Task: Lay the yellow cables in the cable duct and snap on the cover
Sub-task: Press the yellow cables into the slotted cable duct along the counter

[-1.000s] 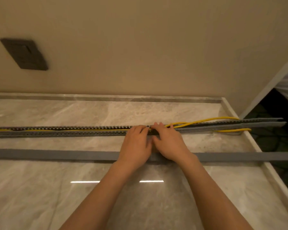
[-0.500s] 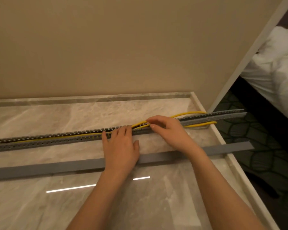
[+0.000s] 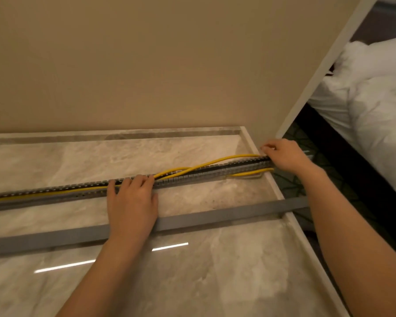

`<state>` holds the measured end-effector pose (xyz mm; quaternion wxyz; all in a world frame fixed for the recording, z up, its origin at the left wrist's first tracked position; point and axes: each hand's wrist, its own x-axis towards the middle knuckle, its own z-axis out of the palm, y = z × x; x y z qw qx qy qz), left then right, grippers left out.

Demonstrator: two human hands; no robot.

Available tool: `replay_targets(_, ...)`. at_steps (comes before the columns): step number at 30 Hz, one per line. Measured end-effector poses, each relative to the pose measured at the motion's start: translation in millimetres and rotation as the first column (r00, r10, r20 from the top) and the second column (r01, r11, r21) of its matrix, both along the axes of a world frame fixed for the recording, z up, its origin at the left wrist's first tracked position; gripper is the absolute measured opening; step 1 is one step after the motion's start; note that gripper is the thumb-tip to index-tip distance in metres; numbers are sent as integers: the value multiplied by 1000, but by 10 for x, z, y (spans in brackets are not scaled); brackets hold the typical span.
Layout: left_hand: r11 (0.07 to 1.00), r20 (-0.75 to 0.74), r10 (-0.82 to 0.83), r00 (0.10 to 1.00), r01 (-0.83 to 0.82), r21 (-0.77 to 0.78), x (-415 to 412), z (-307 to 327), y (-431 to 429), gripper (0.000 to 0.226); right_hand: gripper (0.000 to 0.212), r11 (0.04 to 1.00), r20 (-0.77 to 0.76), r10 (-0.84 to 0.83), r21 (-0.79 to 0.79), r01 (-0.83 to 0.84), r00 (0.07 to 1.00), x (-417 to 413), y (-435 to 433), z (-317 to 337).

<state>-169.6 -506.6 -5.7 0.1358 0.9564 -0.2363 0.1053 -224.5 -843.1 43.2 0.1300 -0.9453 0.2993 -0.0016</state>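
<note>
Left hand (image 3: 133, 202): it is lying palm down, flat, with the fingers (image 3: 136, 182) spread a little apart and resting on the top edge of the cable duct (image 3: 199, 177); it is gripping nothing, only pressing down.
Right hand (image 3: 281, 156): it is reaching out to the duct's far right end, at the table's edge; the fingers are curled together there, with the fingertips (image 3: 264, 148) pinched close above the duct, but whether they are clamping a cable or just the duct's wall I cannot tell.
Cable duct: the slotted grey channel is lying open along the marble table (image 3: 192, 282), running from beyond the left fingers, under them, and on to the right fingers.
Yellow cables (image 3: 206, 166): to the left of the left fingers they are lying down inside the duct; just past those fingers they are rising out of it, crossing over each other. One is arcing behind the duct towards the right fingertips; another is looping out on the near side, just below the right hand.
Cover (image 3: 226, 216): the plain grey strip is lying flat on the table, nearer the person than the duct and apart from it; it is passing under the heel of the left hand and beneath the right forearm.
Bedding (image 3: 375, 106): white and rumpled, it is lying well beyond the right fingers, past the wall's edge.
</note>
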Motion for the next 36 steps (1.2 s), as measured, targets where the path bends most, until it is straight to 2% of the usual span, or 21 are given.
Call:
replay_targets(4, 993, 150, -83, 985, 69, 92, 69, -13, 40, 27, 52, 995, -203, -31, -98, 11, 979, -47, -180, -2)
replay_targets(7, 981, 240, -147, 960, 110, 160, 115, 41, 88, 17, 72, 972, -373, 129, -134, -191, 919, -80, -208, 34)
replay_targets(9, 974, 256, -195, 947, 155, 166, 131, 83, 116, 26, 70, 950, -403, 209, -131, -282, 891, -111, -226, 58)
replay_targets(11, 965, 265, -239, 934, 199, 170, 148, 112, 144, 33, 58, 948, -364, 237, -118, -296, 901, -128, -240, 82)
replay_targets(12, 962, 267, -246, 932, 202, 181, 155, 122, 153, 30, 55, 946, -342, 248, -117, -303, 906, -134, -250, 90)
replay_targets(14, 964, 242, -232, 942, 190, 186, 170, 155, 168, 20, 53, 936, -292, 274, -137, -323, 917, -154, -272, 106)
replay_targets(16, 967, 190, -216, 958, 184, 175, 182, 181, 175, 25, 56, 936, -223, 287, -141, -322, 932, -194, -296, 134)
replay_targets(20, 963, 158, -249, 956, 225, 151, 163, 168, 206, 22, 68, 960, -215, 274, -4, -281, 937, -339, -304, 138)
replay_targets(24, 958, 129, -263, 956, 243, 149, 100, 135, 231, 26, 61, 963, -223, 268, 86, -255, 937, -497, -286, -40)
replay_targets(28, 963, 97, -243, 965, 228, 143, 81, 140, 212, 26, 59, 970, -8, 232, 77, -231, 973, -423, -212, -89)
replay_targets(31, 965, 96, -237, 967, 223, 141, 72, 145, 201, 22, 43, 949, 137, 314, -18, -315, 939, -257, -93, -65)
replay_targets(33, 967, 103, -234, 967, 220, 132, 54, 149, 198, 14, 35, 927, 121, 373, -6, -375, 920, -152, 13, -56)
replay_targets(36, 965, 114, -246, 962, 233, 119, 16, 141, 192, 8, 31, 898, 28, 428, 100, -428, 903, -35, 162, -91)
